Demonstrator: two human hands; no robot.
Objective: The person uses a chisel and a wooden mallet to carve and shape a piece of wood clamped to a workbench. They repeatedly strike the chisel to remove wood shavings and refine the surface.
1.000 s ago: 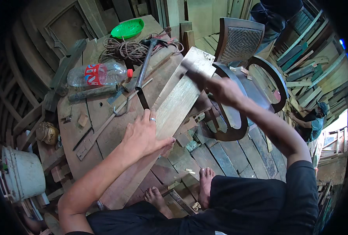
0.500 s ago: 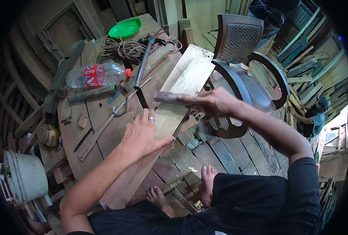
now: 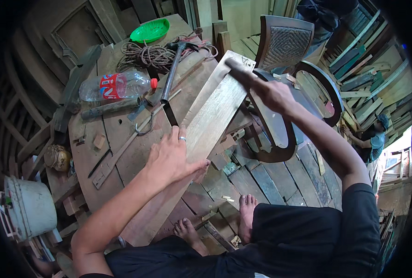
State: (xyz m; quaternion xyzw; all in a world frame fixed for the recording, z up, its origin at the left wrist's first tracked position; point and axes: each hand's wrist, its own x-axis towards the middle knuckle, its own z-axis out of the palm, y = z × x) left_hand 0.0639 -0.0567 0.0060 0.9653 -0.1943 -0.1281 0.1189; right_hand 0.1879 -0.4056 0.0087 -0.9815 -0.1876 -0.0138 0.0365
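Note:
My left hand (image 3: 171,162) grips the pale wooden board (image 3: 215,111) near its lower part, a ring on one finger and the thumb at the right edge. My right hand (image 3: 273,95) is closed on a dark, flat, elongated block (image 3: 238,69), blurred, over the board's far end. Beside the board on the worn bench (image 3: 90,176) lie a dark-handled hammer (image 3: 169,78), coiled rope (image 3: 138,60), a plastic bottle with a red cap (image 3: 95,88), a pipe (image 3: 106,109) and a metal hook (image 3: 143,130).
A green plastic dish (image 3: 149,28) is at the back. A dark chair (image 3: 287,44) stands right of the bench, a white bucket (image 3: 32,208) at lower left. A standing person (image 3: 326,11) is behind; another (image 3: 372,139) sits at right among stacked timber (image 3: 363,78).
My right hand and block moved down the board toward me half a second ago and are now back up at its far end. My left hand stays put.

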